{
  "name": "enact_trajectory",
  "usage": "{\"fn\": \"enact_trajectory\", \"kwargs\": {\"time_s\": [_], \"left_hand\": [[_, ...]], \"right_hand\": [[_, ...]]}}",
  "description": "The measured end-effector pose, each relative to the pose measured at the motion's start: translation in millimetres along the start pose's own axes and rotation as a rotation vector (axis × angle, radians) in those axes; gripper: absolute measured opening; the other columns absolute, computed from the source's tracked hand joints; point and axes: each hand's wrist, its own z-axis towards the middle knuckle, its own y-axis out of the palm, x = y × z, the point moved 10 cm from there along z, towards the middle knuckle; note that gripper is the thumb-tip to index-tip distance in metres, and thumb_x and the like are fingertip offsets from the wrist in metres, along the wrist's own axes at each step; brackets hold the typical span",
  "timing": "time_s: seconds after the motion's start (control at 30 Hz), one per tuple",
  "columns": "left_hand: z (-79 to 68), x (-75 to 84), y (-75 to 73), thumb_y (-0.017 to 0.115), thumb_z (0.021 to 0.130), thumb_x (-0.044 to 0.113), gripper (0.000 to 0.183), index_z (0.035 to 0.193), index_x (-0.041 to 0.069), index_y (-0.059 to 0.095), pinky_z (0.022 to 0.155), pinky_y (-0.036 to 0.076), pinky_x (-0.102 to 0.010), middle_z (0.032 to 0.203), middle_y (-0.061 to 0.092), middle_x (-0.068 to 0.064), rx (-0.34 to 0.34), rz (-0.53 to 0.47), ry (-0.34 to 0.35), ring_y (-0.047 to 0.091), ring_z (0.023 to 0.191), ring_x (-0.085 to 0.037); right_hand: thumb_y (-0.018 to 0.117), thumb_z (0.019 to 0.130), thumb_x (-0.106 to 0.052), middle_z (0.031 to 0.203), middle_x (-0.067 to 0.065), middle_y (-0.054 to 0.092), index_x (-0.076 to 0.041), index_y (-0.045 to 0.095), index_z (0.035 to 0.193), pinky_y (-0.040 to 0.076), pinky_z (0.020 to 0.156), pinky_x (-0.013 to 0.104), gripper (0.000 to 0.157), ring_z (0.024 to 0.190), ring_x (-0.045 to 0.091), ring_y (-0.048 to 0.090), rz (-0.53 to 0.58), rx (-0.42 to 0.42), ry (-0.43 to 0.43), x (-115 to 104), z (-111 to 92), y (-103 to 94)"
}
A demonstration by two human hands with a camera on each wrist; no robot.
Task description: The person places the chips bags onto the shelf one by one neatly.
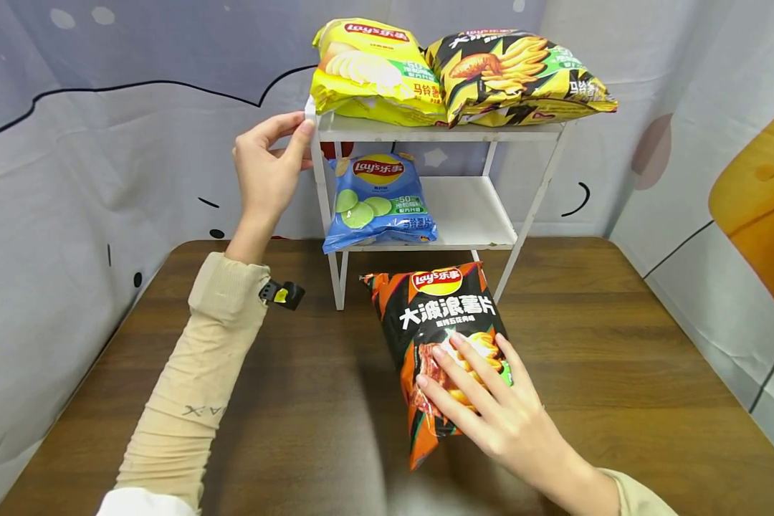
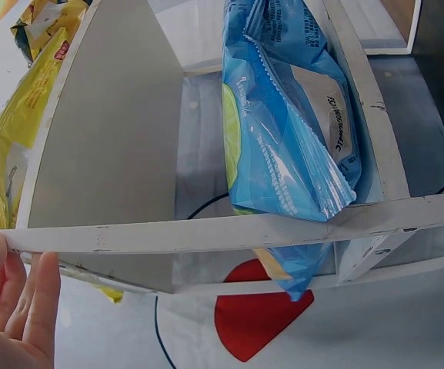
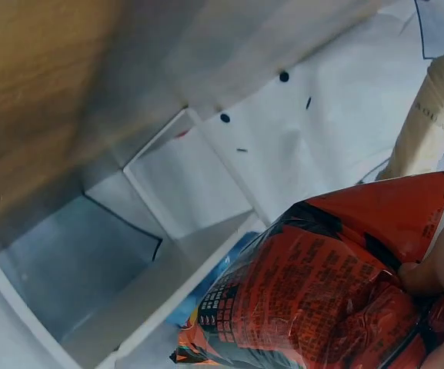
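Observation:
My left hand [image 1: 267, 168] pinches the upper left corner of a white two-tier shelf [image 1: 438, 135], thumb in front and fingers curled behind the edge. My right hand [image 1: 499, 412] holds a black and orange bag of Lay's chips [image 1: 448, 322], fingers spread over its front. In the right wrist view the thumb presses into the back of that chip bag [image 3: 314, 284]. The bag tilts in front of the shelf's lower part, above the table. On the lower tier, at the left, leans a blue bag of Lay's chips [image 1: 380, 193].
A yellow chip bag [image 1: 377, 72] and a black and yellow chip bag [image 1: 516, 75] lie side by side on the top tier. The shelf stands toward the back of a brown wooden table [image 1: 284, 401]. Patterned cloth [image 1: 135, 158] hangs behind and at the sides.

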Motion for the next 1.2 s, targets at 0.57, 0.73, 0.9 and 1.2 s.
{"fn": "enact_trajectory", "kwargs": {"time_s": [0.57, 0.73, 0.9, 1.2], "left_hand": [[0.6, 0.7, -1.6, 0.072, 0.087, 0.018, 0.029, 0.111, 0.001, 0.071, 0.057, 0.056, -0.011, 0.110, 0.070, -0.017, 0.007, 0.001, 0.010, 0.062, 0.054, 0.002], [0.6, 1.5, -1.4, 0.071, 0.087, 0.019, 0.030, 0.111, 0.001, 0.071, 0.057, 0.056, -0.011, 0.110, 0.070, -0.017, 0.002, 0.009, 0.016, 0.062, 0.055, 0.003], [0.1, 2.4, -2.0, 0.071, 0.087, 0.019, 0.029, 0.110, 0.001, 0.071, 0.057, 0.056, -0.011, 0.110, 0.070, -0.017, 0.005, 0.006, 0.019, 0.063, 0.055, 0.003], [-1.2, 3.0, -0.5, 0.071, 0.087, 0.021, 0.030, 0.111, 0.002, 0.071, 0.058, 0.057, -0.011, 0.110, 0.070, -0.017, -0.005, 0.019, 0.025, 0.063, 0.056, 0.002]], "right_hand": [[0.049, 0.098, -0.003, 0.108, 0.016, 0.070, -0.010, 0.072, 0.107, 0.048, 0.079, 0.068, 0.026, 0.100, 0.036, 0.065, -0.058, 0.167, 0.036, 42.7, 15.7, -14.9], [0.049, 0.097, -0.002, 0.113, 0.016, 0.069, -0.010, 0.072, 0.107, 0.047, 0.081, 0.069, 0.026, 0.103, 0.036, 0.064, -0.074, 0.169, 0.057, 58.0, 20.0, -10.8], [0.049, 0.097, -0.005, 0.119, 0.014, 0.067, -0.011, 0.071, 0.110, 0.045, 0.089, 0.070, 0.026, 0.110, 0.036, 0.061, -0.060, 0.140, 0.095, 76.8, 23.0, -0.1], [0.050, 0.096, -0.004, 0.127, 0.010, 0.064, -0.015, 0.068, 0.120, 0.042, 0.097, 0.069, 0.031, 0.122, 0.031, 0.056, -0.093, 0.113, 0.137, 110.2, 25.7, 23.5]]}}
